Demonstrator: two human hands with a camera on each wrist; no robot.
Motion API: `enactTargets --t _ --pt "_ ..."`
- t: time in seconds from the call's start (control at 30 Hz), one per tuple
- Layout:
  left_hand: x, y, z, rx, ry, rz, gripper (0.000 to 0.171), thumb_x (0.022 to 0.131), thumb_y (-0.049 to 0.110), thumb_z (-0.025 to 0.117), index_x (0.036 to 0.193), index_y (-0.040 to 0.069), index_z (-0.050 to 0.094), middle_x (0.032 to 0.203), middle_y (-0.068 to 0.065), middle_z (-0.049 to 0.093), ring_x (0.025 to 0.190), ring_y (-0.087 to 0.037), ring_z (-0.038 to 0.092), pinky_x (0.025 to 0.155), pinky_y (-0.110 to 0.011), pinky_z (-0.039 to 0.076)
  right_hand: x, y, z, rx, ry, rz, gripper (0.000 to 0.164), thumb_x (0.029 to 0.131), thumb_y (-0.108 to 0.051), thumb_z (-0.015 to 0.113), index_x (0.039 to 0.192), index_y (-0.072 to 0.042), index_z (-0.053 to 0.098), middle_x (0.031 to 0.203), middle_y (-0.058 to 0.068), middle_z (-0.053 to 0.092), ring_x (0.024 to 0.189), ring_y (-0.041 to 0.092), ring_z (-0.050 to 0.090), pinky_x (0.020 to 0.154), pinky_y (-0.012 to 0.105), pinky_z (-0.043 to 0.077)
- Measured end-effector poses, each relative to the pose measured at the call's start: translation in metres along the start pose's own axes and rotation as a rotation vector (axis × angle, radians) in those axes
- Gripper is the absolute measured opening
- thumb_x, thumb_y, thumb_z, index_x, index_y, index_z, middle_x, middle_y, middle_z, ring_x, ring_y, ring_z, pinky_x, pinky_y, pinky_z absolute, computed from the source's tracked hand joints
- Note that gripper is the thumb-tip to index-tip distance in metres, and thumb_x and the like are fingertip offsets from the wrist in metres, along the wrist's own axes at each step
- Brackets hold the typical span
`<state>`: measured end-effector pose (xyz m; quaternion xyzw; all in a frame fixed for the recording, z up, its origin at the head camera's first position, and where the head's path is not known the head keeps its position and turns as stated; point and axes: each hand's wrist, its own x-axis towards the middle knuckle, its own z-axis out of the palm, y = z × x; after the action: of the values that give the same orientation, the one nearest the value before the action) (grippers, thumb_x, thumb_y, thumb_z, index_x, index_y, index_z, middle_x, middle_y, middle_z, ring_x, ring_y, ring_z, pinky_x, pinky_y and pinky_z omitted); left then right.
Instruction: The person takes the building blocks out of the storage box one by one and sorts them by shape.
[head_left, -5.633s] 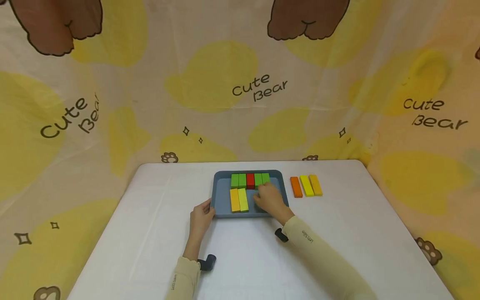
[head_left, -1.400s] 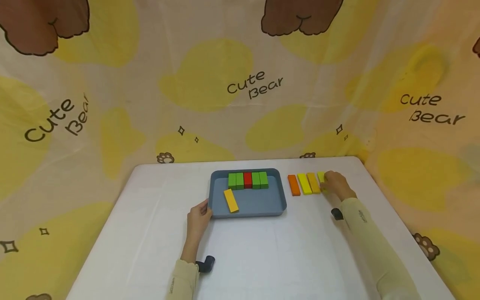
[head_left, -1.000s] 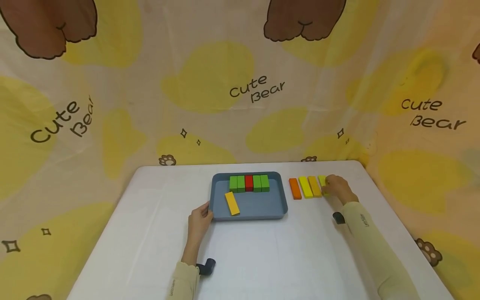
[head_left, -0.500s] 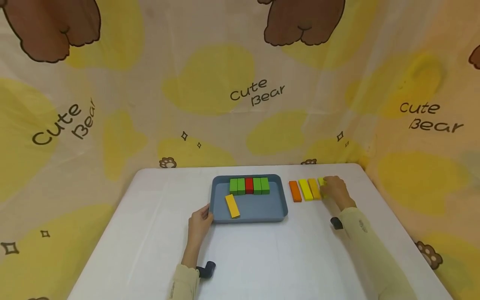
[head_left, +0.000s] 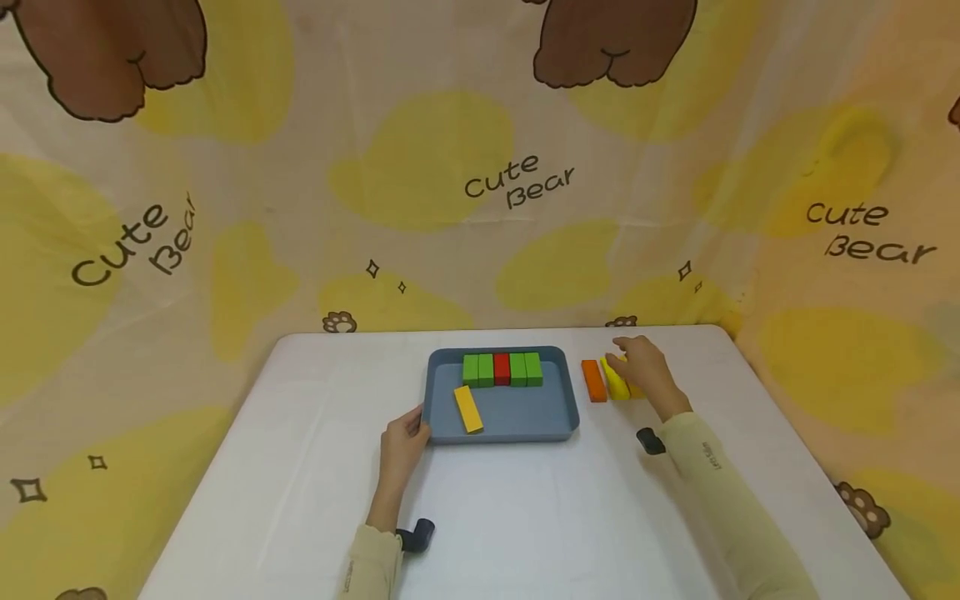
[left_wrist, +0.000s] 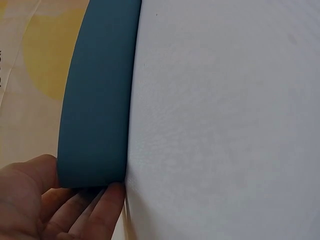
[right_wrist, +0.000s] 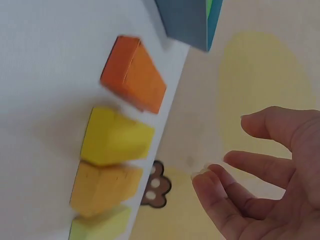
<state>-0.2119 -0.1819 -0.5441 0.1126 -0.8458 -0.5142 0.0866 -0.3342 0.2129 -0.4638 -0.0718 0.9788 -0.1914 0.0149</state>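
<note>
In the head view my left hand (head_left: pixel 403 443) holds the near left corner of a blue-grey tray (head_left: pixel 521 427). The left wrist view shows the thumb against the tray wall (left_wrist: pixel 97 110) and fingers at its lower edge. A green block (head_left: pixel 470 371), more green ones and a red block (head_left: pixel 502 369) form a row in the tray. One yellow-orange block (head_left: pixel 468 409) lies slanted before them. My right hand (head_left: pixel 651 377) hovers over the blocks to the tray's right, fingers spread, holding nothing. The right wrist view shows orange (right_wrist: pixel 135 72), yellow (right_wrist: pixel 115 137), yellow-orange (right_wrist: pixel 105 187) and pale yellow-green (right_wrist: pixel 102 225) blocks.
A white table (head_left: pixel 495 517) carries the tray and blocks. A patterned cloth (head_left: pixel 420 167) with bear and paw prints hangs behind it and along both sides. Each wrist wears a dark camera mount (head_left: pixel 417 536).
The pale yellow-green block went from the tray to the right end of the outside row. My right hand has released it and moved left. The yellow-orange block in the tray now slants; my left hand stayed.
</note>
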Motion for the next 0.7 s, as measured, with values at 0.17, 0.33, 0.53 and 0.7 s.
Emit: enactTargets --t 0.17,0.33,0.53,0.7 --pt "-0.001 0.000 0.001 -0.006 -0.003 -0.008 0.044 0.090 0.011 0.056 0.131 -0.003 0.058 0.125 -0.022 0.064 0.114 -0.035 0.065 0.089 -0.039 0.059 -0.005 -0.018 0.013 0.019 0.016 -0.032 0.049 0.096 -0.025 0.057 0.133 0.007 0.055 0.120 0.030 0.060 0.107 0.042 0.060 0.095 0.054 0.054" --pt "0.000 0.000 0.001 -0.005 -0.005 -0.007 0.044 0.090 0.010 0.055 0.132 -0.003 0.058 0.126 -0.022 0.064 0.114 -0.035 0.065 0.090 -0.039 0.059 -0.008 -0.045 0.029 0.015 0.067 -0.079 0.046 0.093 -0.025 0.059 0.128 0.005 0.060 0.114 0.028 0.064 0.102 0.040 0.063 0.090 0.053 0.055" --pt "0.000 0.002 0.002 -0.007 -0.004 -0.011 0.044 0.090 0.009 0.055 0.133 -0.002 0.058 0.127 -0.022 0.064 0.115 -0.035 0.065 0.091 -0.039 0.058 -0.011 -0.083 0.049 -0.025 0.096 -0.152 0.043 0.091 -0.025 0.064 0.124 0.004 0.064 0.111 0.024 0.067 0.099 0.035 0.065 0.085 0.048 0.058" --pt "0.000 0.002 0.002 -0.007 -0.003 -0.010 0.044 0.090 0.009 0.055 0.133 -0.003 0.057 0.127 -0.023 0.063 0.115 -0.035 0.064 0.091 -0.039 0.058 -0.018 -0.116 0.067 0.001 0.078 -0.195 0.040 0.090 -0.025 0.066 0.120 0.002 0.067 0.113 0.021 0.069 0.104 0.033 0.064 0.089 0.047 0.058"
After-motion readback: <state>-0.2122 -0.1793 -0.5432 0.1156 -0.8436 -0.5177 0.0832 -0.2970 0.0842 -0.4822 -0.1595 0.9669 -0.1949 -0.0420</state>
